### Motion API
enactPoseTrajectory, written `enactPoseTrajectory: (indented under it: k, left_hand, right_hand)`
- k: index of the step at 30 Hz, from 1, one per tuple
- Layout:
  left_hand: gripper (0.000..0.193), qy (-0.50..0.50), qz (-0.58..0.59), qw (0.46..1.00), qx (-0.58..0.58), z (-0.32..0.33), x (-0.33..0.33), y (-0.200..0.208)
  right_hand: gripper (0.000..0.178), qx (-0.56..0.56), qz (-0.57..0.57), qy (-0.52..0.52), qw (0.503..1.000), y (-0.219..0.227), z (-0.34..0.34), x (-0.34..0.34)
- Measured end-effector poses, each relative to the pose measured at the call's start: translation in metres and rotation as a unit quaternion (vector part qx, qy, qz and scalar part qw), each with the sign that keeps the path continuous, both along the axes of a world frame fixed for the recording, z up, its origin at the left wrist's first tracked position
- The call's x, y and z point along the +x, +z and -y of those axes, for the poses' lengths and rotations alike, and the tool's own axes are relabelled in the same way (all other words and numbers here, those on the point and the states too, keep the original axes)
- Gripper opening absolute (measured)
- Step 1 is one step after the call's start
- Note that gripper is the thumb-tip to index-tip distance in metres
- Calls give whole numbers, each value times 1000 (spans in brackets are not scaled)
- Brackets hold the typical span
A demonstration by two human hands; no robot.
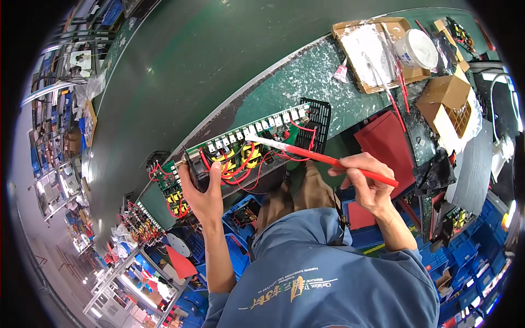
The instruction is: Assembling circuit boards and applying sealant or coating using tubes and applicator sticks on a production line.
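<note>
A circuit board assembly (268, 124) is set along the near edge of a green bench (306, 82), with red wires, yellow-wrapped coils and a row of white-topped parts exposed along its far side. Its left end is grasped by the fingers of the left hand (205, 198), the thumb being pressed beside a black block. A red-handled brush (322, 158) is gripped in the fingers of the right hand (365, 183), its white-coated end held at the row of parts. A black slotted guard (321, 117) is seated at the assembly's right end.

The bench top is marked with white smears and flecks. Towards its right end, a cardboard tray (341, 28) coated inside with white is placed, with a white tub (420, 49) and, nearer, an open cardboard box (445, 95). Beyond the far edge, a broad, smooth green surface (202, 60) is seen. More wired circuit boards (176, 201) are laid to the left. Red sheets (385, 150) are stacked below the near edge, and blue crates (481, 273) are spread at the lower right. Cluttered, brightly lit racks (60, 120) are ranged along the room's left side.
</note>
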State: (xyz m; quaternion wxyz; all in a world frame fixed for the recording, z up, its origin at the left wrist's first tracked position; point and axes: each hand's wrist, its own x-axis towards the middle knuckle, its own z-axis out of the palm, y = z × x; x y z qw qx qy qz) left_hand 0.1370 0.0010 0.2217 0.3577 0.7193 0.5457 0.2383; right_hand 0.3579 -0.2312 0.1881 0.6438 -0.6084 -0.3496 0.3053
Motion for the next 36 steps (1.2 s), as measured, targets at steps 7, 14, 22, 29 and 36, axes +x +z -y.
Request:
enactPoseTrajectory:
  k: [7, 14, 22, 29, 36]
  left_hand:
    - [42, 9, 13, 999, -28, 1, -2, 1]
    - [44, -1, 14, 999, -36, 0, -3, 2]
    - [47, -7, -3, 1000, -24, 1, -5, 2]
    - [46, -7, -19, 1000, -15, 1, -5, 2]
    - [45, -6, -8, 1000, -20, 2, -3, 2]
  right_hand:
    - [20, 31, -26, -36, 999, 4, -5, -2]
    - [18, 34, 92, 49, 994, 13, -14, 7]
    - [17, 21, 71, 39, 996, 18, -18, 10]
    - [17, 40, 58, 35, 997, 22, -20, 11]
    - [16, 40, 108, 43, 992, 33, -26, 14]
